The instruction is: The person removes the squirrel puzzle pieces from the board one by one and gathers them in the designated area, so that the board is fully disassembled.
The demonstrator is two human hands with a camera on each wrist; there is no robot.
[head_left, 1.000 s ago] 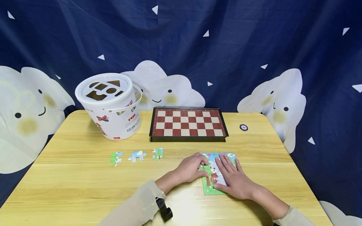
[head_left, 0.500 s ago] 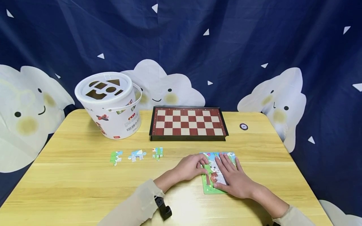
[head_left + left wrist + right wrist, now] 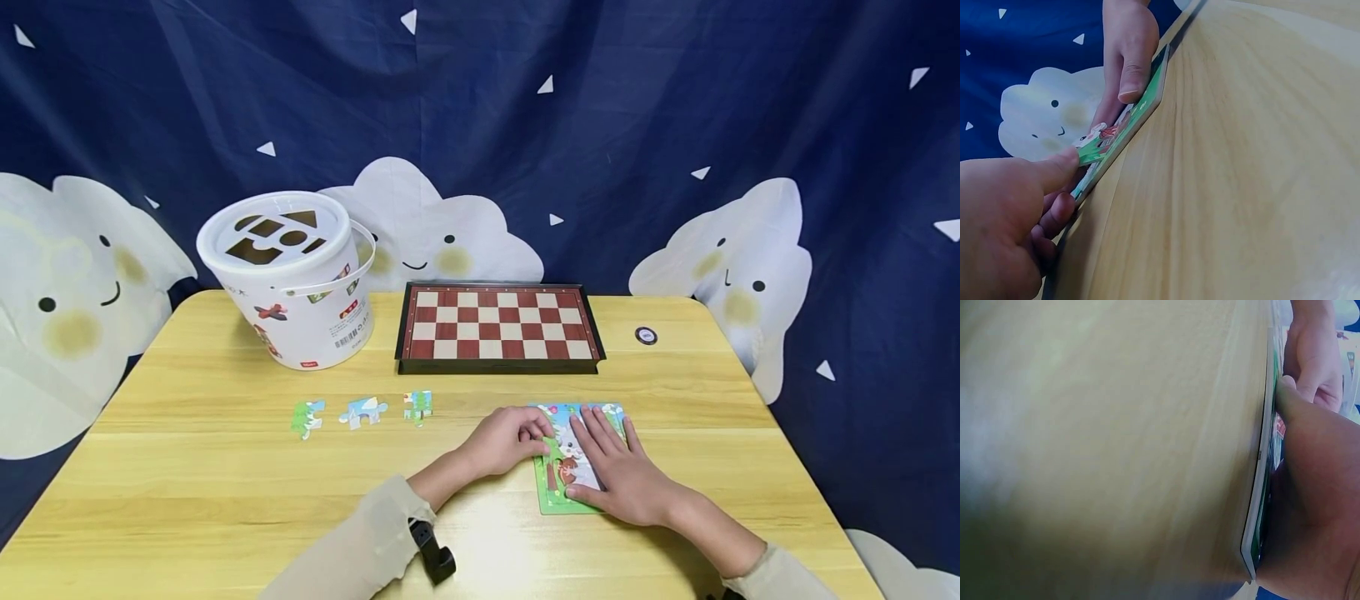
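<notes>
My left hand (image 3: 508, 442) is at the left side of a small jigsaw puzzle (image 3: 549, 503) with a green border and a picture of a white animal. Between its thumb and fingers it pinches a green puzzle piece (image 3: 1090, 154), which tilts up from the board in the left wrist view. Spread over the right part of the puzzle, my right hand (image 3: 628, 477) rests palm down with straight fingers, hiding much of the picture. Three loose puzzle pieces lie in a row to the left: a green one (image 3: 307, 419), a blue one (image 3: 363, 412) and one with a tree (image 3: 417, 406).
A white bucket (image 3: 300, 321) with shaped holes in its lid stands at the back left of the wooden table (image 3: 225, 500). Behind the puzzle lies a red and white checkered board (image 3: 500, 325). A small dark round disc (image 3: 646, 336) is at the back right.
My left thumb has shifted slightly away from me along the puzzle's left side, and the pinched piece moves with it. My right hand stays in place.
</notes>
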